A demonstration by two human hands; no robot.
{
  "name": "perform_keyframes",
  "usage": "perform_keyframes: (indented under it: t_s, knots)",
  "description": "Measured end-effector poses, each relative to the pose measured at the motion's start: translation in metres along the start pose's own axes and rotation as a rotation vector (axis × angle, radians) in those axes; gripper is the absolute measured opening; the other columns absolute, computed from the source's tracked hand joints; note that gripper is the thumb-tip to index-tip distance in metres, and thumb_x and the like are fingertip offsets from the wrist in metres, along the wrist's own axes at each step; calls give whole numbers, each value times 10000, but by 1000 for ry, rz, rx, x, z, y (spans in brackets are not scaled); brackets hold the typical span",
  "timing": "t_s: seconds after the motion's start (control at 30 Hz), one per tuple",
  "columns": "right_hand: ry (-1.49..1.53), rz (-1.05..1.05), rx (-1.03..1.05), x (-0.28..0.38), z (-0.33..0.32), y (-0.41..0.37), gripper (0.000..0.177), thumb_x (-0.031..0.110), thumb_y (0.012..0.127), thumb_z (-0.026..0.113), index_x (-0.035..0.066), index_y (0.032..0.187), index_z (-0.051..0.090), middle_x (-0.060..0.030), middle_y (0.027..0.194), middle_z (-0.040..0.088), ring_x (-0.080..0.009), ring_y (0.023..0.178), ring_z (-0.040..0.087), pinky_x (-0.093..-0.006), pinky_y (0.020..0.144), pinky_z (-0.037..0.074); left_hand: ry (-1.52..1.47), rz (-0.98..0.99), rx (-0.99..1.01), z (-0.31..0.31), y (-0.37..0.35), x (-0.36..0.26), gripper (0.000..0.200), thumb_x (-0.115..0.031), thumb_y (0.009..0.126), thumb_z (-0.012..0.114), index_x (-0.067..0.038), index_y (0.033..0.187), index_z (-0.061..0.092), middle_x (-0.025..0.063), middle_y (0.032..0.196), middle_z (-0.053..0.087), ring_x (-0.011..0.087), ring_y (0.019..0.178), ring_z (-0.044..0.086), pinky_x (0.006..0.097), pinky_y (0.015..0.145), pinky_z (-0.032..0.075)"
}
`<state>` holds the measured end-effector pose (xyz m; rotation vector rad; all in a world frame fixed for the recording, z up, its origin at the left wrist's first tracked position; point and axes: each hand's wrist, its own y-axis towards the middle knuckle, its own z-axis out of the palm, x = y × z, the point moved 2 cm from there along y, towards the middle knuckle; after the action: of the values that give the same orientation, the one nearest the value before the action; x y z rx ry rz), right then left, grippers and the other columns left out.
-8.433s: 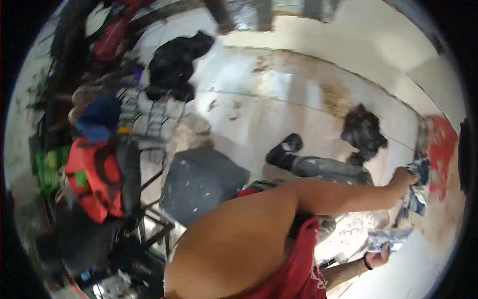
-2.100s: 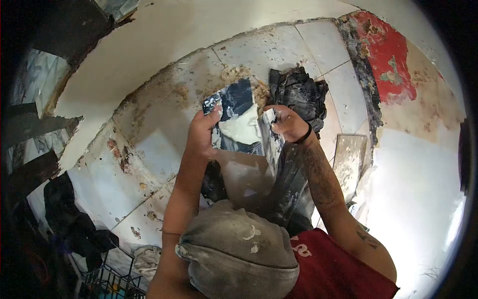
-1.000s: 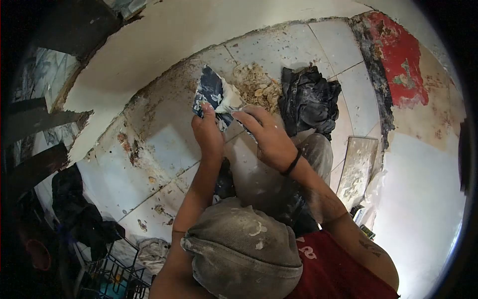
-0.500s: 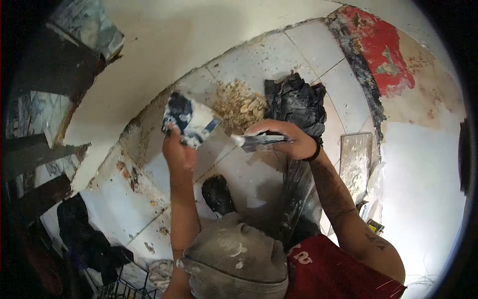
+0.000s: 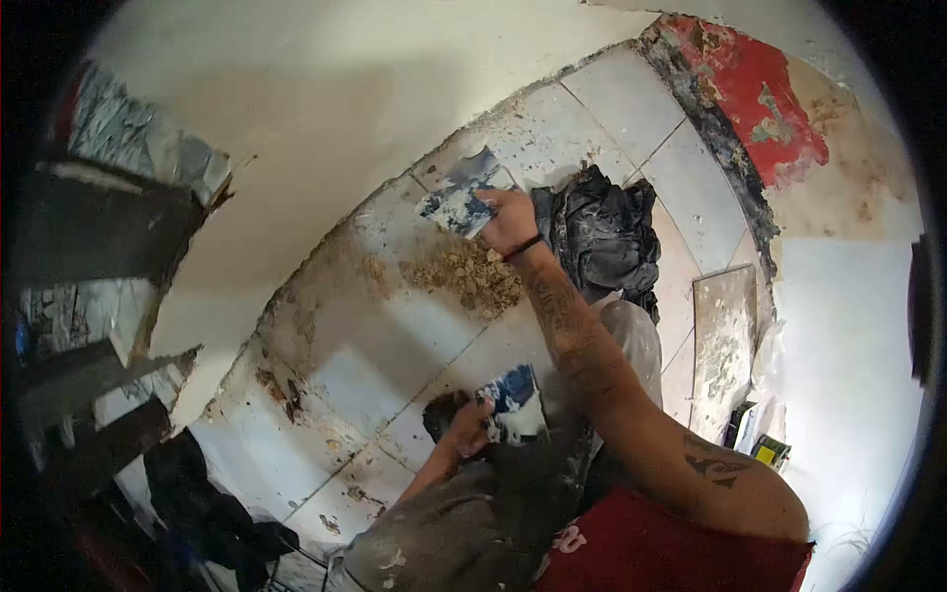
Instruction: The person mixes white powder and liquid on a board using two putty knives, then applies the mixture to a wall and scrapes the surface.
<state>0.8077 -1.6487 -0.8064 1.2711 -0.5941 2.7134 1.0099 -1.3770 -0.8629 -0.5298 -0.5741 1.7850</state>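
My right hand [image 5: 509, 221] is stretched out over the floor, fingers closed on a flat putty spreader [image 5: 456, 202] whose blue-grey blade is smeared with white. That blade lies close over the tiles near the foot of the wall, just beyond a heap of crumbled rubble [image 5: 472, 279]. Lower down, near my knees, my left hand [image 5: 470, 428] grips a second putty spreader [image 5: 513, 407]. Dark blue shows on its face between thick patches of white.
A crumpled black plastic bag [image 5: 602, 237] lies right of the rubble. Further right, a stained board [image 5: 723, 331] rests on the tiled floor [image 5: 424, 345] near the wall. A black cloth-like heap [image 5: 202, 508] is at lower left. Broken edges run along the wall [image 5: 326, 128].
My right hand has reached forward with its spreader toward the wall's foot. The left hand has drawn back and right, toward my knees, with the other spreader. The view has shifted slightly.
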Motion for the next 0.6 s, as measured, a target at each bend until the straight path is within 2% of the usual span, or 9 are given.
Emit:
perform_keyframes:
  t_s: [0.13, 0.23, 0.3, 0.37, 0.47, 0.5, 0.53, 0.57, 0.6]
  knots:
    - [-837, -360, -195, -14, -25, 51, 183, -3, 766, 508, -14, 871, 657, -124, 943, 639, -178, 761, 608, -396, 902, 441, 311, 67, 4, -3, 5, -6, 354, -319, 931, 471, -13, 1105, 508, 100, 989, 589, 196, 896, 577, 363, 755, 472]
    - [-920, -448, -445, -1, -16, 76, 306, -5, 733, 505, -35, 1033, 555, -160, 911, 611, -246, 721, 578, -382, 766, 449, 529, 200, -1, 1, 6, -19, 345, -331, 927, 470, -11, 1031, 548, 97, 882, 620, 176, 803, 602, 336, 673, 492]
    - [-851, -531, -549, 10, 4, 82, 450, -36, 710, 458, -13, 1160, 446, -201, 851, 564, -359, 774, 558, -431, 684, 433, 480, 22, 37, -8, 8, -20, 329, -322, 926, 464, -15, 1001, 555, 94, 842, 626, 165, 706, 601, 313, 568, 479]
    - [-970, -562, -559, 13, 18, 90, 408, -32, 695, 485, -22, 1101, 447, -231, 880, 531, -413, 794, 543, -459, 729, 438, 413, -264, 102, -22, 8, -23, 293, -296, 928, 454, -23, 990, 542, 89, 834, 617, 155, 575, 582, 285, 413, 440]
    - [-1178, -623, -555, -2, 48, 103, 391, -16, 693, 513, -29, 1072, 417, -258, 1008, 472, -446, 816, 533, -499, 757, 439, 284, -176, -39, -19, 11, -12, 263, -273, 934, 452, -27, 991, 523, 79, 839, 608, 156, 512, 561, 268, 350, 397]
    - [-1212, -615, -548, -9, 62, 108, 386, -9, 696, 522, -34, 1061, 401, -269, 1056, 436, -459, 829, 524, -519, 756, 437, 69, -130, -73, -24, 19, 6, 252, -262, 935, 452, -26, 993, 518, 78, 842, 608, 162, 513, 564, 268, 351, 400]
    - [-1167, -499, -568, -9, 93, 97, 302, -11, 703, 503, -20, 992, 414, -265, 996, 440, -461, 868, 509, -532, 777, 422, -146, -85, -108, -27, 24, 17, 242, -251, 937, 451, -25, 995, 512, 77, 846, 608, 168, 513, 568, 267, 352, 403]
    - [-1117, -384, -591, -8, 122, 75, 220, -14, 711, 484, -6, 923, 427, -261, 937, 443, -464, 907, 493, -546, 798, 408, -138, -65, -127, -25, 26, 19, 246, -245, 938, 453, -19, 1016, 507, 86, 880, 608, 175, 566, 583, 278, 398, 431]
    - [-1125, -344, -526, -10, 133, 58, 280, -19, 710, 481, -10, 983, 419, -261, 981, 447, -447, 930, 497, -519, 823, 419, -129, -45, -149, -25, 26, 21, 252, -239, 938, 454, -13, 1037, 503, 94, 914, 609, 182, 619, 599, 290, 443, 459]
